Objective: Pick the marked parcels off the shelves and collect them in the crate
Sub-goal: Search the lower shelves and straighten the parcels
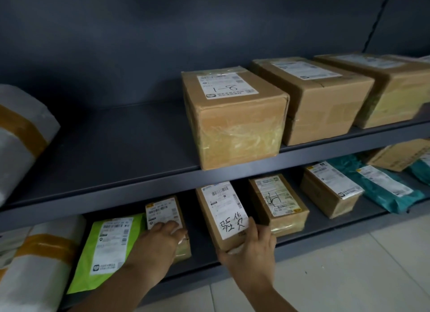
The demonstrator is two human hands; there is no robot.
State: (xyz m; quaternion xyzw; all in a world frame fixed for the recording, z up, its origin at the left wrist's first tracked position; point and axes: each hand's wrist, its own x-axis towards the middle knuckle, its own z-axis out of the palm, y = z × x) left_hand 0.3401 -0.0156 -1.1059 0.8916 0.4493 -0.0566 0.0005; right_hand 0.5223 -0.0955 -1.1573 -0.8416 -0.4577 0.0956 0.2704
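1. At 6 o'clock of the view: right hand (251, 244), clamped round the near end of the marked box (223, 214), thumb up along its right edge, fingers curled under the near end.
2. Marked box: a long brown carton with a white label and black handwriting on the label's near half, lying on the lower shelf (204, 253), near end toward the shelf front.
3. At 7 o'clock of the view: left hand (160, 239), laid over the small box (166, 215), fingers spread across its label. No telling whether gripping or only resting.
4. Hands apart, each on its own box.
5. Small box at 9 o'clock of the marked box, with a dark strip of shelf between them.
6. Green mailer (109, 249) at 9 o'clock of the small box, just beside it, white label facing up.
7. At 3 o'clock of the marked box: scribbled carton (279, 202), just beside it. Farther toward 3 o'clock: another labelled carton (330, 190), then teal mailers (391, 193).
8. On the upper shelf (116, 149), at 12 o'clock of the marked box: carton marked 1-8 (232, 116), with two larger cartons (321, 97) in a row toward its 2 o'clock.
9. At 9 o'clock of the view: white bundles (21, 135) banded with brown tape, one on each shelf.
10. At 4 o'clock of the view: pale tiled floor (349, 265).
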